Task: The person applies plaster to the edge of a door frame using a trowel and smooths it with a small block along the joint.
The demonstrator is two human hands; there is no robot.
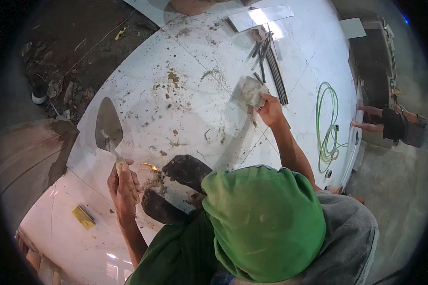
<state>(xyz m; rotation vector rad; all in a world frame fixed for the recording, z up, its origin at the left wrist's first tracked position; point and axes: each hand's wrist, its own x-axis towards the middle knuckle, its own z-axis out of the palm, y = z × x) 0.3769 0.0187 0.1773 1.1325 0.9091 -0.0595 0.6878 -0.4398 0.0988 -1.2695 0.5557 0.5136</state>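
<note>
My left hand [124, 186] is closed round the worn handle of a pointing trowel [108, 122]. Its grey blade is turned away from me, above or against the white tiled floor [142, 90]; I cannot tell which. On the right, my outstretched right hand [270, 110] grips a crumpled, dirty whitish rag [252, 91] at the floor. Brown and dark crumbs of dirt [175, 78] are scattered over the tiles between both hands. Just beyond the rag lie several long dark metal bars [276, 71].
Dark shoes [186, 170] stand on the tiles near a small yellow piece [150, 166]. A yellow block [83, 217] lies at lower left. Bare soil [95, 42] borders the floor at far left. A coiled green hose [320, 128] lies right; another person [399, 124] is at far right.
</note>
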